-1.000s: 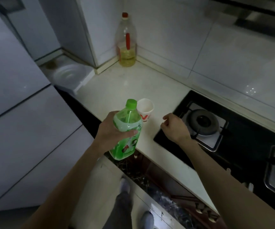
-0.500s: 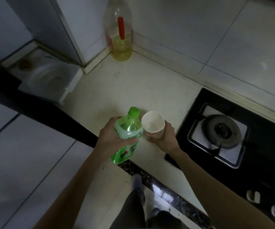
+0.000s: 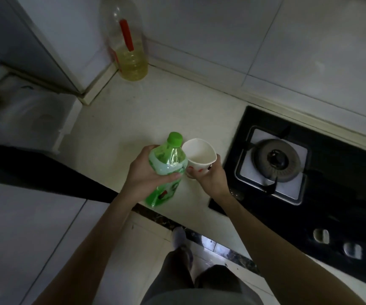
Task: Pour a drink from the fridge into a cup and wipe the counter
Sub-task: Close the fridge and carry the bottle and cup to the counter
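**Right hand [image 3: 210, 179] closed round the cup [image 3: 199, 155], bottle [image 3: 166, 170] held capped**

Since a second ago, when the right hand lay apart from the cup on the counter [image 3: 155, 111], the cup has been taken into that hand and brought against the bottle. The fingers are curled round the cup's lower wall, and the white paper rim is squeezed out of round. The cup's mouth is turned upward, and a pale inside is shown. Whether its base rests on the counter cannot be told.

The green bottle is gripped by the left hand [image 3: 146, 172], which is wrapped round the upper body with the thumb laid across the label. The bottle is tilted, with its neck leaned away from the person and its base over the counter's front edge. The green cap [image 3: 174, 138] is seen on the neck. The bottle's shoulder is touched by the cup's rim.

An oil bottle [image 3: 129, 47], part filled with yellow liquid, is stood in the far corner, well apart from both hands. A black gas hob [image 3: 331, 205] is set into the counter on the right, with a burner [image 3: 275, 159] near the right hand. A white tub [image 3: 34, 119] is seen on a lower ledge at the left.
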`<state>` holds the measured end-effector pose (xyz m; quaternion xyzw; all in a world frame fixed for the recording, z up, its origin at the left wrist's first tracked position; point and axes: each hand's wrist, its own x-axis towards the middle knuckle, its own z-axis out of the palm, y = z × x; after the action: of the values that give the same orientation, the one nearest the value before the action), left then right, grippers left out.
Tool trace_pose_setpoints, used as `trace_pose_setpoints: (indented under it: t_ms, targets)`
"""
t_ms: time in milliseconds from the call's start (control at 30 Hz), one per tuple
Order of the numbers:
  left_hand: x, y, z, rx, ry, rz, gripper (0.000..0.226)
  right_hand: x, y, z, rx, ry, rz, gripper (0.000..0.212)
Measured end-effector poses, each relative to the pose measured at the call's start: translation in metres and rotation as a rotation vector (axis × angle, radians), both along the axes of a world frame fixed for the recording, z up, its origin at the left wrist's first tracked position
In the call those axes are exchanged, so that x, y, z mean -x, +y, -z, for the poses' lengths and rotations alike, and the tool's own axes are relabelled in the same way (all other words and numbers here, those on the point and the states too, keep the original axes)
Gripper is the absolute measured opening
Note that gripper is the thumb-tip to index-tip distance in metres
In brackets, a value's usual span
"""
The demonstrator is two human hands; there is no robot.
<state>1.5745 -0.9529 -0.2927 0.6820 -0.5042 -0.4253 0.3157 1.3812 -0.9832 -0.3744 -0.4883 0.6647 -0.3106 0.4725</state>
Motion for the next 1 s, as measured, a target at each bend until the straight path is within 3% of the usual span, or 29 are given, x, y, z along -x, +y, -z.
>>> trace_pose_setpoints:
  t_ms: [400, 700, 1000]
  targets:
    - [0.121, 0.022, -0.041, 0.121, 0.000, 0.252, 0.077, 0.120, 0.081, -0.048, 0.202, -0.081, 0.338, 0.072]
    - [0.273, 0.098, -0.068, 0.179, 0.073, 0.517, 0.076, 0.269, 0.215, -0.085, 0.333, -0.180, 0.609, 0.079]
    - [0.428, 0.188, -0.077, 0.181, 0.147, 0.835, 0.071, 0.388, 0.357, -0.102, 0.405, -0.132, 0.928, 0.078]
